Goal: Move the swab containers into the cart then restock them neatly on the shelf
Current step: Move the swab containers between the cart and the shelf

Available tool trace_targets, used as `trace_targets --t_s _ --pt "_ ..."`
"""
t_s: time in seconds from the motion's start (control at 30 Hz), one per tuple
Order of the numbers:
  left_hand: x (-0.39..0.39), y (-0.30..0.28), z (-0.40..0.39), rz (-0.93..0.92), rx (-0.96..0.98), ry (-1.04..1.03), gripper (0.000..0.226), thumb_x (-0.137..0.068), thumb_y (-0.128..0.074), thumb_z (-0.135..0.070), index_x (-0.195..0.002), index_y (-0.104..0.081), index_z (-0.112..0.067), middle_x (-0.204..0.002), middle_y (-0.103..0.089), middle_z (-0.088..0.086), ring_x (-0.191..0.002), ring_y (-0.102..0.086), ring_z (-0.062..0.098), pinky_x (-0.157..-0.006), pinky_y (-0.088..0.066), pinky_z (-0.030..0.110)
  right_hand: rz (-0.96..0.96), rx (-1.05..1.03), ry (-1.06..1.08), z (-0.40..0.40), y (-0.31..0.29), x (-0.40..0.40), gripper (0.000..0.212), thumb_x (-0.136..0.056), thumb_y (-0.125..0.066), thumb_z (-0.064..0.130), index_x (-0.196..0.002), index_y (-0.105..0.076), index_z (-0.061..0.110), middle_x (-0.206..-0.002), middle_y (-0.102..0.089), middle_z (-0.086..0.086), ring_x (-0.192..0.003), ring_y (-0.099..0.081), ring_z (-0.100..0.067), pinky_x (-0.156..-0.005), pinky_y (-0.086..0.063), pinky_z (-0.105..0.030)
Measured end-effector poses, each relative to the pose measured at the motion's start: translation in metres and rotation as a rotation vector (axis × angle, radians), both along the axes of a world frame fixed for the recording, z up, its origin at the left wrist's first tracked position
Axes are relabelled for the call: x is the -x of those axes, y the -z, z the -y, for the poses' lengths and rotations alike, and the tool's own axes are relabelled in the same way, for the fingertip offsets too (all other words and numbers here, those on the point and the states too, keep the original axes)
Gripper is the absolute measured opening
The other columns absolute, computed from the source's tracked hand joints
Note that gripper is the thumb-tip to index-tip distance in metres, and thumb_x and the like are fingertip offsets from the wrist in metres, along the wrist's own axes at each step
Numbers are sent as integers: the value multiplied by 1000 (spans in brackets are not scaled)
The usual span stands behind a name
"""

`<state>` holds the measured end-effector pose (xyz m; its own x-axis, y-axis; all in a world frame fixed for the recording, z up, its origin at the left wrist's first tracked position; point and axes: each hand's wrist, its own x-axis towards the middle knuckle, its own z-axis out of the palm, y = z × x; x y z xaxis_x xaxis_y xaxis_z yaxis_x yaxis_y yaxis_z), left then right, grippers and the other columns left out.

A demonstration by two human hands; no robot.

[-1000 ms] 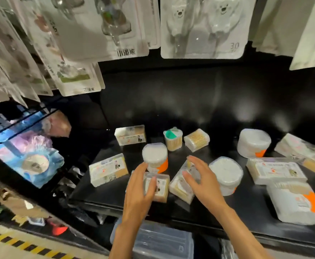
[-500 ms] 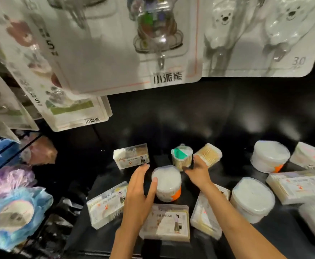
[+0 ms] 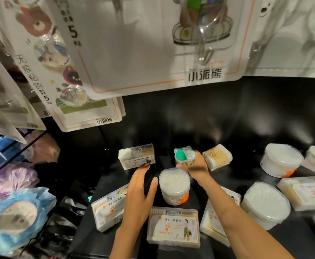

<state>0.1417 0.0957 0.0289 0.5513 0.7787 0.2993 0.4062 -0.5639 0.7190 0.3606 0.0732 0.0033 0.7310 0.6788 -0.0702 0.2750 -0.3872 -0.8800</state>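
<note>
Your right hand (image 3: 196,166) is curled round the small green-lidded container (image 3: 184,158) at the back of the black shelf (image 3: 227,171), thumb under its front face and fingers behind. Your left hand (image 3: 139,191) is spread flat, holding nothing; its fingertips (image 3: 145,166) touch the lower edge of the clear rectangular box (image 3: 137,156).

The swab containers lie scattered on the shelf. A round white tub with an orange base (image 3: 174,186) stands between your wrists. A labelled flat box (image 3: 173,228) lies nearest you. A pack of wooden-stemmed swabs (image 3: 217,157) sits just beside your right knuckles. More tubs and boxes lie to the right. The cart is not in view.

Judgement: collection is at an early stage.

Recommendations:
- Lift the green-lidded container straight up before drawing it back. Your forearm passes close over the round tub and could tip it.
- Grip the body, not the lid; I cannot tell whether the lid is latched.
- Close your left hand across the short sides of the rectangular box.
- Mind the hanging blister cards (image 3: 153,53) overhead as you withdraw.
</note>
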Motion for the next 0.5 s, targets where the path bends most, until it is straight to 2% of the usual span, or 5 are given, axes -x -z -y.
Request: trace_targets --t_s 0.1,0.2,0.37,0.43,0.5 --pt "0 2 -3 -10 -8 8 53 -93 -45 -42 -140 -43 -17 -143 -46 -4 -133 -38 6 -111 -35 33 -217 -175 12 -2 8 -2 52 -65 -79 -4 -113 -64 7 -108 -70 -6 -103 -66 -18 -98 -50 -42" --pt "-2 3 -6 -11 -12 12 53 -93 -45 -43 -140 -43 -18 -143 -46 -4 -133 -38 6 -112 -34 30 -292 -238 79 -4 17 -3 72 -59 -85 -5 -122 -50 2 -116 -65 -10 -107 -63 -21 -97 -51 -41" --pt "-25 -4 -14 43 16 39 46 -94 -55 -31 -136 -47 -15 -138 -50 -2 -129 -43 9 -111 -35 32 -328 -452 136 9 -4 -12 78 -60 -80 -17 -119 -37 8 -114 -58 -11 -99 -63 -18 -70 -59 -30" --pt "-48 -11 -20 59 36 87 44 -93 -58 -25 -135 -48 -15 -138 -50 -1 -130 -43 13 -112 -34 32 -282 -486 166 25 -20 -21 79 -60 -83 -11 -124 -40 3 -112 -62 -8 -101 -64 -19 -77 -59 -33" --pt "-76 -15 -23 -12 38 163 46 -96 -52 -31 -139 -43 -19 -143 -43 -4 -133 -37 11 -109 -28 22 -157 -441 230 50 -40 -29 77 -58 -89 6 -122 -46 11 -104 -63 4 -96 -64 -8 -74 -54 -17"
